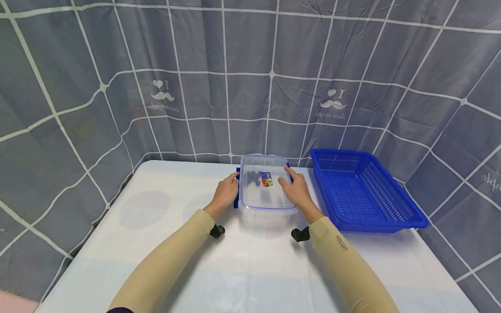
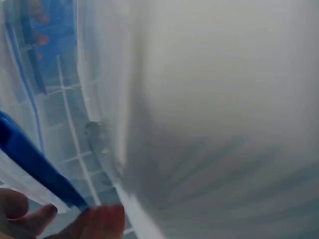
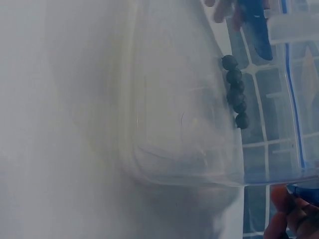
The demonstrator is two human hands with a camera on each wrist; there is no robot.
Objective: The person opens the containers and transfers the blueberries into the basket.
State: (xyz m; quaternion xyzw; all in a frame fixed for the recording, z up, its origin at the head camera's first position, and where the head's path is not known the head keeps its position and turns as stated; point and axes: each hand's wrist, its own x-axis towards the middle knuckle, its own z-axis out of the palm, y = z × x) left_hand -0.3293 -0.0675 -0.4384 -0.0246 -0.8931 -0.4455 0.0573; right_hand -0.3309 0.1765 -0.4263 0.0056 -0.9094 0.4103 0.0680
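A clear plastic box (image 1: 267, 213) with a clear, blue-edged lid (image 1: 266, 193) stands mid-table. Several small dark balls (image 1: 252, 177) lie inside, beside a colourful sticker (image 1: 266, 179). My left hand (image 1: 227, 192) curls its fingers round the blue latch (image 1: 236, 191) on the box's left side. In the left wrist view my fingertips (image 2: 102, 219) pinch that latch's (image 2: 35, 164) end. My right hand (image 1: 294, 188) lies flat on the lid's right edge, fingers fairly straight. The right wrist view shows the box (image 3: 174, 124), the balls (image 3: 235, 97) and fingertips (image 3: 289, 214) by a blue latch (image 3: 306, 193).
An empty blue mesh basket (image 1: 364, 191) stands right of the box, close to my right hand. The white table (image 1: 156, 208) ends at a grey checked curtain (image 1: 250, 78) behind and on both sides.
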